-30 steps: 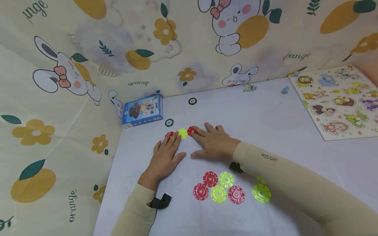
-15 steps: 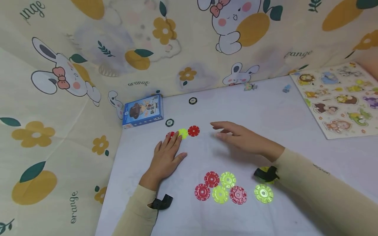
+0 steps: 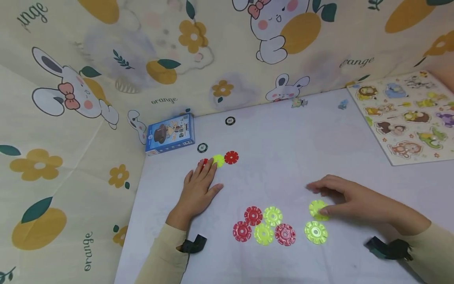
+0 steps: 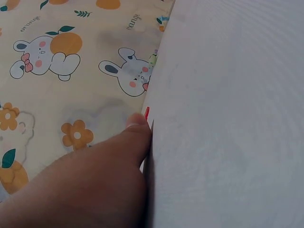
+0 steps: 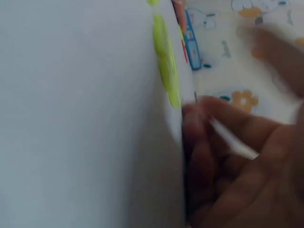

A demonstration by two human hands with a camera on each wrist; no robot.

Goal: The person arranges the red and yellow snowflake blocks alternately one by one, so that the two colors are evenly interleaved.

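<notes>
Here, my left hand (image 3: 196, 193) lies palm down and relaxed on the white tabletop (image 3: 276, 165), its fingers stretched over a red notched disc (image 3: 203, 162) at its twelve o'clock. A fingertip meets the yellow-green disc (image 3: 218, 160) at one o'clock, which touches a second red disc (image 3: 231, 157) farther along the row.

My right hand (image 3: 349, 197) is released, its fingers loosely bent and its thumb apart from them. In the head view the thumb overlaps the upper yellow-green disc (image 3: 316, 207) at eight o'clock; whether it touches, I cannot tell. A lower yellow-green disc (image 3: 316, 232) sits just beside that one, on my side. The right wrist view is blurred around my fingers.

At my left hand's four o'clock lies a cluster of five discs (image 3: 263, 234), three red and two yellow-green. At its eleven o'clock sits a blue box (image 3: 170, 134), near two dark round chips (image 3: 202, 148). At my right hand's one o'clock, a board of animal pictures (image 3: 408, 118) lies flat.
</notes>
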